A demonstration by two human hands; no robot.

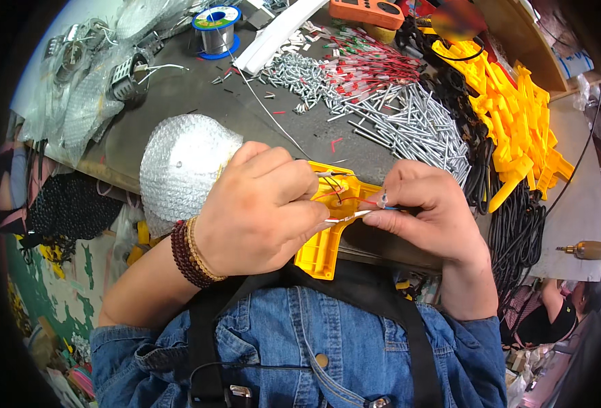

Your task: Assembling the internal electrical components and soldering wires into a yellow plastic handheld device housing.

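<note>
My left hand [259, 204] is closed in a pinch on the end of a thin wire, with a beaded bracelet round its wrist. My right hand [426, 214] pinches a white-sleeved wire [361, 213] between thumb and fingers. The bare ends of the wires meet or nearly meet between my hands. A red wire [361, 200] runs by my right fingertips. Below the wires lies an open yellow plastic housing [319, 255], partly hidden by my left hand. Left of it, a rounded part in bubble wrap [178, 170] touches or nearly touches my left hand.
A solder wire spool [216, 37] stands at the back. Piles of screws [297, 78], red-wired small parts [372, 64] and long metal pins [412, 126] lie beyond my hands. Yellow plastic handles [514, 115] and black cables [518, 238] crowd the right; bubble-wrapped parts [76, 95] the left.
</note>
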